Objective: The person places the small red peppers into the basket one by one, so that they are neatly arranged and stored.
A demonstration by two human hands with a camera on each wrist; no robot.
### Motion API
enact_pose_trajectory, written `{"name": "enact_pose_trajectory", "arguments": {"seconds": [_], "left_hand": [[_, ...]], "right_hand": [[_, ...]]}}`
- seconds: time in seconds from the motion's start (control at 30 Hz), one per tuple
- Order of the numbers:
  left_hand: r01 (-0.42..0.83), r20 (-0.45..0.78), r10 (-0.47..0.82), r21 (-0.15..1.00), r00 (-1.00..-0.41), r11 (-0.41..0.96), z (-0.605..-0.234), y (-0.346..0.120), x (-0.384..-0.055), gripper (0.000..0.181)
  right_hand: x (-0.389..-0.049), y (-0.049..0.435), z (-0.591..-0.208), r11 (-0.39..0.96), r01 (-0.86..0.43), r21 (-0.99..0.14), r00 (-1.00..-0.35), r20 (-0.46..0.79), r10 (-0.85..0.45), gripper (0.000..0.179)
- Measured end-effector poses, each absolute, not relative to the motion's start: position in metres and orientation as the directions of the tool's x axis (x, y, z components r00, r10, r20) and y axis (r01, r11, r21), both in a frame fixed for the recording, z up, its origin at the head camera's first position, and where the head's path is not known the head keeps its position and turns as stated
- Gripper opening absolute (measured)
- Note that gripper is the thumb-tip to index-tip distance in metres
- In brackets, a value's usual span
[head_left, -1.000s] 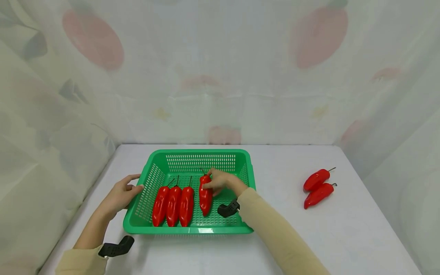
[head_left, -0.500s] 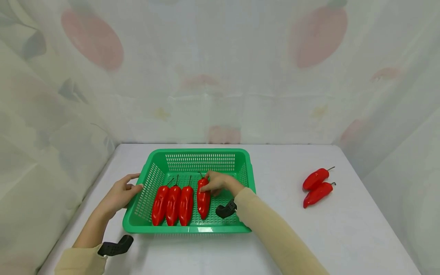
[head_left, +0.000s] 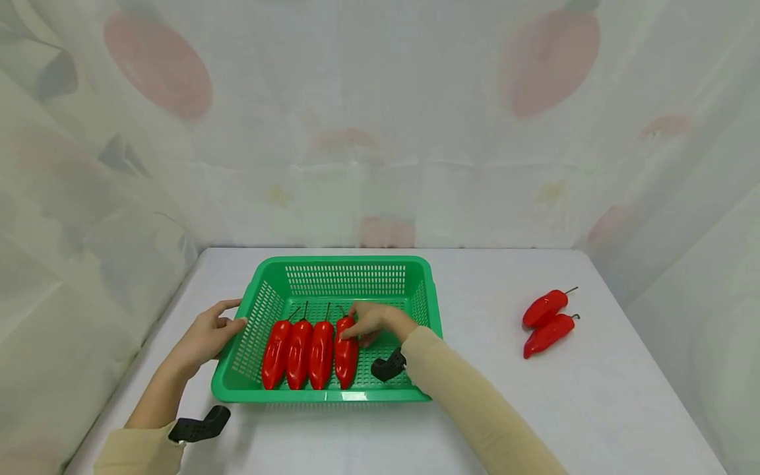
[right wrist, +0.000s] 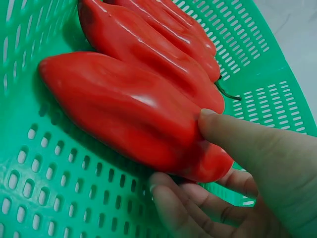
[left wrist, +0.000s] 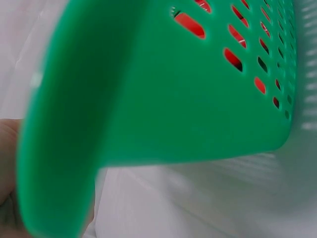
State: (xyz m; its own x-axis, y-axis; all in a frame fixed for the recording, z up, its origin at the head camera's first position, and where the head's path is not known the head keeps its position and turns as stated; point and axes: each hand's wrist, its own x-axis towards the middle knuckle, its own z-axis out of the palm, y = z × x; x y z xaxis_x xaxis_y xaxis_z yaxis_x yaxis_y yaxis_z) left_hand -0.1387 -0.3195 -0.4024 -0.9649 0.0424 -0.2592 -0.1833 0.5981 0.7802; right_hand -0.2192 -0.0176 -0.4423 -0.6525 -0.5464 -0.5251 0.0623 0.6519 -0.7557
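A green plastic basket [head_left: 386, 396] stands on the white table with several red peppers in it. Three peppers lie side by side in its left part, among them a red pepper [head_left: 321, 356] nearest the held one. My right hand [head_left: 374, 321] holds a fourth red pepper [head_left: 346, 359] near its stem end, close beside that row. The right wrist view shows the thumb on top of this pepper [right wrist: 124, 109] and fingers along its underside. At the basket's left rim, my left hand [head_left: 208, 336] grips the edge; in the left wrist view the rim [left wrist: 64, 129] hides most of that hand.
Two more red peppers lie touching on the table's right side, an upper pepper [head_left: 545, 308] and a lower pepper [head_left: 549, 334]. Pale patterned cloth [head_left: 380, 132] hangs behind the table [head_left: 475, 284] and along both sides.
My right hand has moved the pepper left and toward the near wall of the basket, closer to the row of three. The left hand has stayed at the rim.
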Motion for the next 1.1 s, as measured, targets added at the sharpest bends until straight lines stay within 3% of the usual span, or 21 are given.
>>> {"name": "enact_pose_trajectory", "arguments": {"seconds": [1.1], "left_hand": [[-0.174,-0.247,0.046,0.789,-0.968,0.589,-0.4043,-0.3219,-0.1397,0.061]], "right_hand": [[-0.2148,-0.0192,-0.4412,0.645,0.117,-0.755,-0.616,-0.564,-0.550,0.054]]}}
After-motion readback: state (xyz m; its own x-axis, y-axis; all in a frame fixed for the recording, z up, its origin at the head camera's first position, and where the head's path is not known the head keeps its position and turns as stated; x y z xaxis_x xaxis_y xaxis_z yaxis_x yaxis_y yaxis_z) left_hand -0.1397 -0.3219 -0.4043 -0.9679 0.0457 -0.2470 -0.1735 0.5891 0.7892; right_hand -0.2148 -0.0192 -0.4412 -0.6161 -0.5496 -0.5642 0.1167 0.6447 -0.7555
